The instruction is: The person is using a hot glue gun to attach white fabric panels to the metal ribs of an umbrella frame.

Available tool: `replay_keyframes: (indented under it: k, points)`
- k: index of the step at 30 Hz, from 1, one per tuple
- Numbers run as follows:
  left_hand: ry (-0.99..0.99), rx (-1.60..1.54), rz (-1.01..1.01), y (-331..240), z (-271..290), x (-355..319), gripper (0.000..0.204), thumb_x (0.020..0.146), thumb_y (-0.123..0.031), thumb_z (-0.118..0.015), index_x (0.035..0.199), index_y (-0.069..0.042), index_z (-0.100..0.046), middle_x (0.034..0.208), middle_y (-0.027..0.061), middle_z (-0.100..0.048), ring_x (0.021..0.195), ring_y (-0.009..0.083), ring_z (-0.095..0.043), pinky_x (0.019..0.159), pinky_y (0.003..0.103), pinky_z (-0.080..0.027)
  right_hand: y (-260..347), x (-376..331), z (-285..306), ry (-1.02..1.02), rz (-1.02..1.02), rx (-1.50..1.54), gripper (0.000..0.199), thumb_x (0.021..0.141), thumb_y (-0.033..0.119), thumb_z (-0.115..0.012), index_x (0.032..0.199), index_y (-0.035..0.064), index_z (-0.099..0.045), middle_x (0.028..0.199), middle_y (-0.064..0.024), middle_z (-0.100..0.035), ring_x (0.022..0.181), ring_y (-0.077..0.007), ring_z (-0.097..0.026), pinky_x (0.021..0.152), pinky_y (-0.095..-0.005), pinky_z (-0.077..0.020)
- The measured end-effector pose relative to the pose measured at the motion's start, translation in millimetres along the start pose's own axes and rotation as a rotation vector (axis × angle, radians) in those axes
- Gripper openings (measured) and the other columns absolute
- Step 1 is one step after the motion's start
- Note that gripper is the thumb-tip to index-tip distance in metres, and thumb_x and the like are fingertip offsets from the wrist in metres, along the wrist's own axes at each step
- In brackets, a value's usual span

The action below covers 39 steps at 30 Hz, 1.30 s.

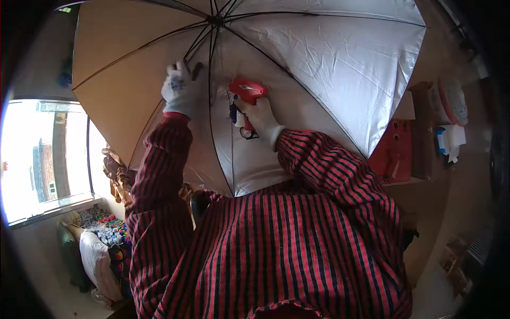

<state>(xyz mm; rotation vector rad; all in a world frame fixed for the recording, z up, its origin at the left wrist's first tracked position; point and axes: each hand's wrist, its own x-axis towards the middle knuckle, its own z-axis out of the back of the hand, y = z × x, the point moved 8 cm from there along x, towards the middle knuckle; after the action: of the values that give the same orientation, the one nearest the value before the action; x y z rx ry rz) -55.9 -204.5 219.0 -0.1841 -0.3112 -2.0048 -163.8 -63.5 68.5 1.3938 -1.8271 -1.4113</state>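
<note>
An open umbrella with a silvery inner side and thin black ribs spreads in front of me. At the top its ribs meet in a dark hub. My left hand, in a whitish knit glove, is closed at the umbrella's black struts, left of and below the hub. A short dark stub shows beside its fingers; its link to the frame is unclear. My right hand, also gloved, grips a red hand tool with dark and white parts, held against or just before the fabric. The tool's kind is unclear.
A bright window is at the left, with crumpled brown material beside it. Below lie many small colourful pieces and a white sack. On the right are a red panel and a round red-rimmed container.
</note>
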Motion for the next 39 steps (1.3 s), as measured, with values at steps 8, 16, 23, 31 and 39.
replay_keyframes:
  k: [8,16,23,31,39]
  points:
    - [0.192,-0.235,0.014,-31.7,-61.7,-4.0,0.040,0.081,-0.040,-0.056,0.097,-0.003,-0.060,0.089,0.0215,-0.064,0.088,0.0394,-0.061,0.077,0.045,-0.049,-0.8,-6.0,5.0,-0.054,0.046,0.012,0.023,0.077,0.023,-0.065,0.082,0.0011,-0.061,0.068,-0.0037,-0.059,0.059,-0.0114,-0.054,0.053,-0.0321,-0.0442]
    - [0.300,-0.188,-0.159,-48.4,-106.6,12.8,0.033,0.082,-0.026,-0.049,0.086,0.001,-0.067,0.091,0.0248,-0.064,0.088,0.0404,-0.061,0.078,0.045,-0.049,-3.2,-11.0,9.1,-0.092,0.042,-0.028,0.023,0.075,0.023,-0.066,0.080,0.0015,-0.061,0.066,-0.0034,-0.059,0.058,-0.0131,-0.055,0.055,-0.0324,-0.0447]
    - [0.494,-0.245,-0.266,-63.9,-101.3,12.7,0.033,0.085,-0.026,-0.049,0.088,0.000,-0.067,0.089,0.0203,-0.066,0.086,0.0351,-0.064,0.075,0.042,-0.051,-11.8,-15.9,12.2,-0.170,-0.041,-0.102,0.023,0.073,0.023,-0.064,0.077,0.0003,-0.060,0.062,-0.0099,-0.059,0.059,-0.0238,-0.060,0.057,-0.0375,-0.0458]
    - [0.636,-0.207,-0.121,-58.9,-110.5,6.9,0.030,0.088,-0.024,-0.049,0.089,-0.003,-0.068,0.086,0.0149,-0.067,0.082,0.0286,-0.066,0.070,0.037,-0.054,-19.6,-24.8,11.9,-0.174,0.005,-0.222,0.025,0.072,0.023,-0.062,0.075,-0.0010,-0.058,0.063,-0.0175,-0.059,0.064,-0.0338,-0.062,0.060,-0.0421,-0.0461]
    - [0.455,0.137,-0.531,-84.3,-102.6,1.6,0.025,0.085,-0.025,-0.054,0.089,-0.006,-0.070,0.085,0.0108,-0.069,0.080,0.0253,-0.067,0.071,0.035,-0.054,-28.9,-33.5,17.1,-0.115,-0.096,-0.238,0.027,0.073,0.025,-0.063,0.081,-0.0009,-0.060,0.071,-0.0131,-0.062,0.066,-0.0261,-0.063,0.061,-0.0408,-0.0470]
